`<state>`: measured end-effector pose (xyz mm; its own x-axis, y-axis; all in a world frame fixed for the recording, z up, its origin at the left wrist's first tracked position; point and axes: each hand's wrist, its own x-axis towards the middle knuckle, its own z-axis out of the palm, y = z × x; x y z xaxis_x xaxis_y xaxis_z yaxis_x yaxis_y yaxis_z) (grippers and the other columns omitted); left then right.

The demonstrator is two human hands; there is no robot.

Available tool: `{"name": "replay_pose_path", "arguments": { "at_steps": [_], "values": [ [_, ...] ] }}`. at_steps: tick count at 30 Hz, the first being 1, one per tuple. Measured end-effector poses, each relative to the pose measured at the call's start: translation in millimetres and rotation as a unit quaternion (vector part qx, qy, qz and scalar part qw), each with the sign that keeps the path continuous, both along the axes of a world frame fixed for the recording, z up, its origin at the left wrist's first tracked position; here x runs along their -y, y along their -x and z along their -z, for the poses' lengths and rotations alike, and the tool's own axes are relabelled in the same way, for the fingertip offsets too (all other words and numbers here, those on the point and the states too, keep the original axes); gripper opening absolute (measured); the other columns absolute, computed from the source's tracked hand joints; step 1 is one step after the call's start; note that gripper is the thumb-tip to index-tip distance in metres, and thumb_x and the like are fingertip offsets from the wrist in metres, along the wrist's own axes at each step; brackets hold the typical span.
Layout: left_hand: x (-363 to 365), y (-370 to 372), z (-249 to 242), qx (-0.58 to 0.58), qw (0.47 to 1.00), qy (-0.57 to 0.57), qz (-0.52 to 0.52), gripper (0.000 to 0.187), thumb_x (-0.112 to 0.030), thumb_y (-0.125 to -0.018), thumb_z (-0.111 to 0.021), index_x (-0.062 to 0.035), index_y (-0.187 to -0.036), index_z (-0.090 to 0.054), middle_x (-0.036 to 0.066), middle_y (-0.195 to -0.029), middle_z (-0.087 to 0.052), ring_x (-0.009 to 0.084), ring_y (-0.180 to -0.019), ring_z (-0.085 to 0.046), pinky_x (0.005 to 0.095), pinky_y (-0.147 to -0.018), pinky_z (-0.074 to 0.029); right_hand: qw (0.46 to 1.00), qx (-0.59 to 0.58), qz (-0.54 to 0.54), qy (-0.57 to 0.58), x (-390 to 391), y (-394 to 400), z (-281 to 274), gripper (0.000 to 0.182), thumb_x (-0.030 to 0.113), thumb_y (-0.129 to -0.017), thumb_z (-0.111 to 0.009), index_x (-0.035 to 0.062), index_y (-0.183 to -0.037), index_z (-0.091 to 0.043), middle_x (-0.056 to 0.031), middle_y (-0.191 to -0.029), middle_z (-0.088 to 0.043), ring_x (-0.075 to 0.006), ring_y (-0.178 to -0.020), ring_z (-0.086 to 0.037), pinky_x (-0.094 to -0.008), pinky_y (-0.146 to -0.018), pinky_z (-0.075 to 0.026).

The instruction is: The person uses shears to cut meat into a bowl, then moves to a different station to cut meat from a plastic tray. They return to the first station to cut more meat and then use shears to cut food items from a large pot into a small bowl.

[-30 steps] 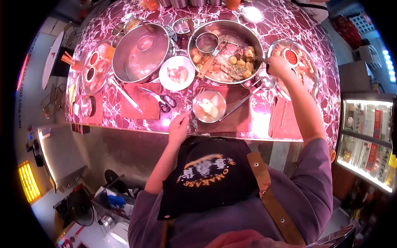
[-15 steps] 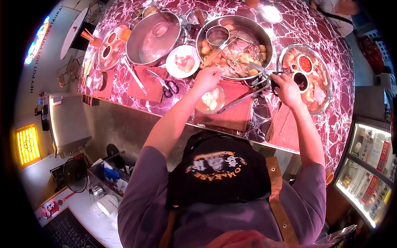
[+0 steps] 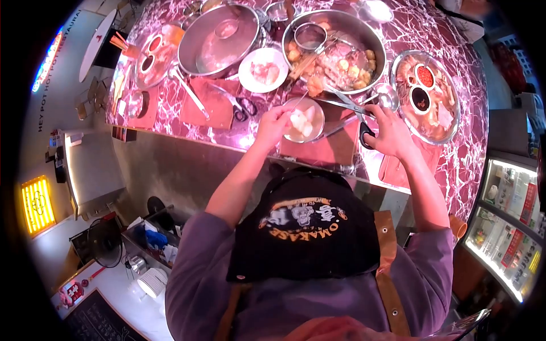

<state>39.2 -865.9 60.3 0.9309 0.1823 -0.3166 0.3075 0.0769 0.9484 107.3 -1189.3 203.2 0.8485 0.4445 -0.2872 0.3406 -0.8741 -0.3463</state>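
My left hand (image 3: 274, 124) is closed, pinching what looks like a thin skewer (image 3: 300, 100). A brown-orange food piece (image 3: 314, 86) is at the skewer's far end, just outside the front rim of the right-hand pot (image 3: 382, 42). My right hand (image 3: 392, 132) grips black-handled scissors (image 3: 354, 108). Their blades are apart and point left, close to the food piece. Below, between my hands, stands a small bowl (image 3: 320, 129) holding white chunks (image 3: 302, 120). Inside the pot are broth, meat and several browned pieces, along with a strainer (image 3: 310, 36).
At the left is a second pot (image 3: 183, 51) of pale broth. A white plate (image 3: 244, 77) with meat lies between the pots. Another pair of scissors (image 3: 242, 108) and tongs (image 3: 190, 94) rest nearby. An oval platter (image 3: 455, 111) with two sauce cups is on the right.
Both hands have drawn back from the pot toward me. The food piece now hangs over the table by the small bowl, and the scissors have moved out of the pot, blades apart.
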Motion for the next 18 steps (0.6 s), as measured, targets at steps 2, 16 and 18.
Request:
{"name": "replay_pose_path", "arguments": {
  "at_steps": [2, 16, 18],
  "values": [
    [-12.4, 29.4, 3.6, 0.007, 0.996, -0.070, 0.059, 0.023, -0.011, -0.098, -0.062, 0.0004, -0.118, -0.068, -0.003, -0.079, -0.061, 0.0040, -0.066, -0.052, 0.0201, -0.058, -0.042, 0.999, -0.005, -0.032, -0.027, -10.6, 14.0, 18.0, 0.067, 0.027, -0.073, -0.071, 0.0131, -0.136, -0.050, -0.0202, -0.121, -0.063, -0.0382, -0.113, -0.061, -0.0477, -0.097, -0.048],
    [-40.0, 76.9, 30.1, 0.023, 0.980, -0.165, 0.108, 0.024, -0.015, -0.099, -0.057, -0.0024, -0.116, -0.068, 0.005, -0.079, -0.067, 0.0115, -0.066, -0.061, 0.0284, -0.061, -0.049, 0.999, 0.028, -0.041, 0.003, -70.6, 59.9, 43.3, 0.052, 0.019, -0.077, -0.069, 0.0131, -0.127, -0.058, -0.0229, -0.109, -0.066, -0.0414, -0.103, -0.065, -0.0496, -0.088, -0.053],
    [-43.1, 77.0, 23.7, 0.067, 0.954, -0.264, 0.125, 0.025, -0.016, -0.098, -0.057, -0.0028, -0.116, -0.069, 0.008, -0.082, -0.070, 0.0142, -0.069, -0.064, 0.0302, -0.064, -0.051, 0.999, 0.010, -0.030, -0.005, -67.0, 57.3, 69.0, 0.047, 0.013, -0.078, -0.066, 0.0127, -0.125, -0.059, -0.0231, -0.107, -0.068, -0.0425, -0.096, -0.067, -0.0505, -0.083, -0.054]
  ]
}}
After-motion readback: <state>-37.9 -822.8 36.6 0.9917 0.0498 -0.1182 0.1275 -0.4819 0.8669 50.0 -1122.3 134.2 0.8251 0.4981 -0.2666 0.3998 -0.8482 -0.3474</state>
